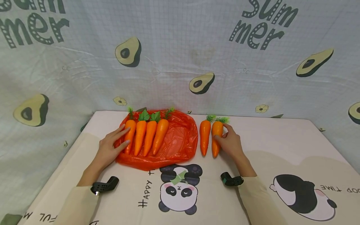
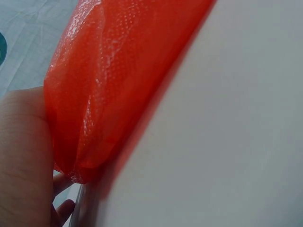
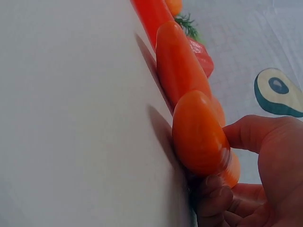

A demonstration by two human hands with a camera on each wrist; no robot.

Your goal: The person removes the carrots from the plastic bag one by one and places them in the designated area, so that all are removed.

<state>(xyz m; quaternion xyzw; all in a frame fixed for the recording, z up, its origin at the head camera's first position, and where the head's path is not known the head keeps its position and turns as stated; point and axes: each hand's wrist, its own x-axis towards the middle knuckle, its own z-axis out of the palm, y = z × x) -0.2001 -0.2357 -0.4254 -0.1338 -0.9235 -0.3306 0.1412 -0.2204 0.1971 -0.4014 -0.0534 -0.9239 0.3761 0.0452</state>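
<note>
Several orange toy carrots with green tops lie side by side on a crumpled red plastic bag (image 1: 182, 142). My left hand (image 1: 108, 147) rests at the bag's left edge, its fingertips and thumb touching the leftmost carrot (image 1: 130, 132). In the left wrist view the bag (image 2: 118, 71) hides most of that hand's fingers. To the right of the bag, two more carrots lie on the table. My right hand (image 1: 231, 142) grips the outer carrot (image 1: 216, 134) between thumb and fingers. Just left of it lies the other carrot (image 1: 205, 137), also seen from its tip end in the right wrist view.
The pale table (image 1: 281, 140) is printed with a panda (image 1: 178, 193) near the middle and a black-and-white animal (image 1: 306, 197) at the right. Behind it hangs a light cloth (image 1: 168, 62) with avocado prints. A dark wrist device sits on each forearm.
</note>
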